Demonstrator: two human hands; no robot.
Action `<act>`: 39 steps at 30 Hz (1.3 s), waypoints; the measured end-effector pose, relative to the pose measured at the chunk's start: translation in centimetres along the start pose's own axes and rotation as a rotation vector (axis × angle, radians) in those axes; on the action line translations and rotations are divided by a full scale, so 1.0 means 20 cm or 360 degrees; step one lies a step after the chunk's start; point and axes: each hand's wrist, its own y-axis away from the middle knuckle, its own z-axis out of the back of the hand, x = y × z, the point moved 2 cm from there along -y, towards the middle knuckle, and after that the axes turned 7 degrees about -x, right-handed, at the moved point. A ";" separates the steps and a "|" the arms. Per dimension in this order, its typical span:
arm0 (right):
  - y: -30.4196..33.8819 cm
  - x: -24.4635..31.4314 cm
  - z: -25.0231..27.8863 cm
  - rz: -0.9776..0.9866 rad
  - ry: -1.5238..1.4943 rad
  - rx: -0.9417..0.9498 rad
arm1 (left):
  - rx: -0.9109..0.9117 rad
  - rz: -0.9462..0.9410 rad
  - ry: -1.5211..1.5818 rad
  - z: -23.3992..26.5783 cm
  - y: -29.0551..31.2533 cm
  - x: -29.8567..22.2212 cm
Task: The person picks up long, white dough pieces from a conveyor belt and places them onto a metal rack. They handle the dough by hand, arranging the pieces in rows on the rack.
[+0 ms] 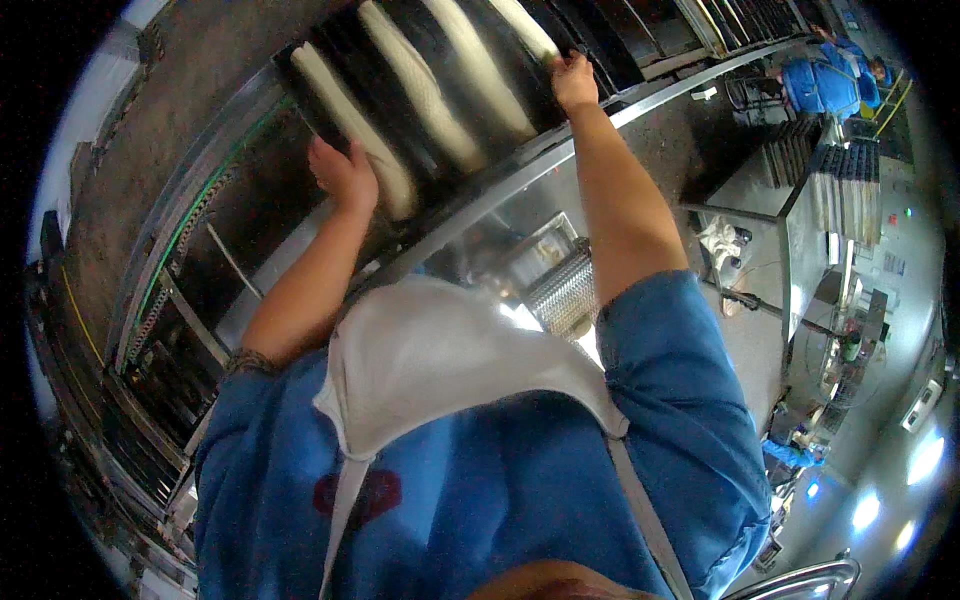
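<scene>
Dark tray [365, 88] held at either side, probably to steady it: left hand [345, 175] open along the left edge, right hand [574, 82] gripping the right. Four pale dough strips [418, 88] lie in it, spaced apart, presumably against sticking.

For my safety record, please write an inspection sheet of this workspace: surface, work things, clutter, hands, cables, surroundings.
Surface: steel rail along the near side of the dark tray.
Work things: four pale dough-like strips, apart, on the tray.
Clutter: white cloth-like thing by the steel table.
Hands: left hand open at the tray's left part; right hand at its right side, grip unclear.
Cables: nothing clearly seen.
Surroundings: stacked trays; person in blue.
</scene>
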 end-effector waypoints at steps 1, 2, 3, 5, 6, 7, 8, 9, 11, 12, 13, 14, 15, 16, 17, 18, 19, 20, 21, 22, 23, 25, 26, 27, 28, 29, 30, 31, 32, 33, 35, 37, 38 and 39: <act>-0.01 0.01 0.01 -0.0045 0.0096 0.0113 | 0.0011 0.0013 0.0018 -0.01 0.00 -0.01; -0.03 0.02 0.04 -0.0094 0.0192 0.0224 | 0.0025 0.0023 0.0038 -0.01 -0.01 -0.02; -0.04 0.04 0.06 -0.0146 0.0282 0.0333 | 0.0038 0.0027 0.0056 -0.02 -0.01 -0.03; -0.02 -0.01 0.10 -0.0090 0.0361 0.0394 | 0.0050 -0.0084 -0.0031 -0.07 -0.03 0.03; -0.01 -0.05 0.13 -0.0062 0.0411 0.0423 | 0.0058 -0.0136 -0.0064 -0.11 -0.02 0.03; 0.07 -0.02 0.18 0.0233 0.0586 0.0129 | 0.0203 0.0057 -0.0024 -0.04 -0.03 -0.05; 0.16 -0.02 0.26 0.0376 0.0520 -0.0122 | 0.0055 -0.0059 -0.0093 -0.10 -0.01 0.01; 0.27 0.00 0.37 0.0498 0.0254 -0.0270 | 0.0042 -0.0072 -0.0056 -0.09 -0.02 0.02; 0.59 -0.07 0.60 0.0557 0.0019 -0.0418 | 0.0068 -0.0081 0.0099 -0.09 -0.01 0.02; 0.78 -0.16 0.70 0.0514 0.0029 -0.0426 | 0.0078 -0.0073 0.0216 -0.10 -0.02 0.03; 0.98 -0.23 0.78 0.0367 0.0042 -0.0347 | -0.0001 -0.0117 -0.0023 -0.16 -0.02 0.12; 1.22 -0.40 0.81 0.0306 0.0181 -0.0275 | 0.0039 -0.0175 0.0077 -0.15 -0.02 0.06; 1.44 -0.48 0.81 0.0133 0.0271 -0.0149 | 0.0078 -0.0089 0.0062 -0.17 -0.02 0.06; 1.64 -0.54 0.81 -0.0054 0.0353 -0.0021 | 0.0092 -0.0090 0.0042 -0.19 -0.03 0.09; 1.79 -0.55 0.80 -0.0029 0.0485 0.0194 | 0.0101 -0.0090 0.0020 -0.20 -0.04 0.12; 1.86 -0.52 0.79 0.0005 0.0605 0.0404 | 0.0066 -0.0169 0.0007 -0.21 -0.06 0.12; 1.89 -0.50 0.78 -0.0006 0.0680 0.0581 | 0.0027 -0.0244 -0.0007 -0.22 -0.06 0.12; 1.90 -0.48 0.76 -0.0002 0.0620 0.0621 | 0.0047 -0.0236 0.0020 -0.22 -0.06 0.13; 1.88 -0.47 0.73 0.0003 0.0558 0.0651 | 0.0061 -0.0233 0.0051 -0.21 -0.06 0.09; 1.86 -0.46 0.69 0.0015 0.0496 0.0683 | 0.0073 -0.0225 0.0081 -0.19 -0.06 0.05; 1.83 -0.44 0.65 0.0121 0.0603 0.0822 | 0.0085 -0.0227 0.0079 -0.18 -0.04 0.01; 1.76 -0.42 0.65 -0.0421 0.0372 0.0928 | 0.0096 -0.0218 0.0075 -0.15 -0.04 -0.07; 1.74 -0.40 0.67 -0.0690 0.0253 0.0977 | 0.0090 -0.0191 0.0091 -0.17 -0.04 -0.05; 1.66 -0.33 0.77 -0.0717 -0.0084 0.0362 | 0.0063 -0.0149 0.0105 -0.18 -0.05 0.00; 1.60 -0.30 0.89 -0.0729 -0.0413 -0.0254 | 0.0046 -0.0104 0.0126 -0.21 -0.06 0.04; 1.53 -0.37 1.00 -0.0702 -0.0917 -0.0555 | -0.0008 -0.0310 0.0056 -0.22 -0.07 0.04; 1.46 -0.53 1.11 -0.0475 -0.0688 -0.0811 | 0.0033 -0.0257 0.0037 -0.22 -0.06 0.04; 1.28 -0.33 1.32 -0.0565 -0.1073 -0.0727 | 0.0038 -0.0199 -0.0008 -0.21 -0.05 0.06; 1.16 -0.28 1.48 -0.0283 -0.1236 -0.0767 | 0.0071 -0.0151 -0.0022 -0.21 -0.04 0.03; 1.02 -0.19 1.59 -0.0184 -0.1567 -0.0821 | 0.0064 -0.0121 -0.0102 -0.19 -0.03 0.01; 0.74 0.05 1.80 0.0052 -0.1662 -0.0798 | 0.0105 -0.0056 -0.0205 -0.12 -0.03 0.02; 0.52 0.25 1.91 0.0193 -0.1852 -0.0770 | 0.0208 0.0031 0.0065 -0.05 -0.08 0.01; 0.41 0.29 1.91 0.0258 -0.2055 -0.0725 | 0.0266 0.0084 0.0362 0.04 -0.11 0.03; 0.30 0.34 1.87 0.0238 -0.2078 -0.0729 | 0.0304 0.0145 0.0653 0.12 -0.12 0.07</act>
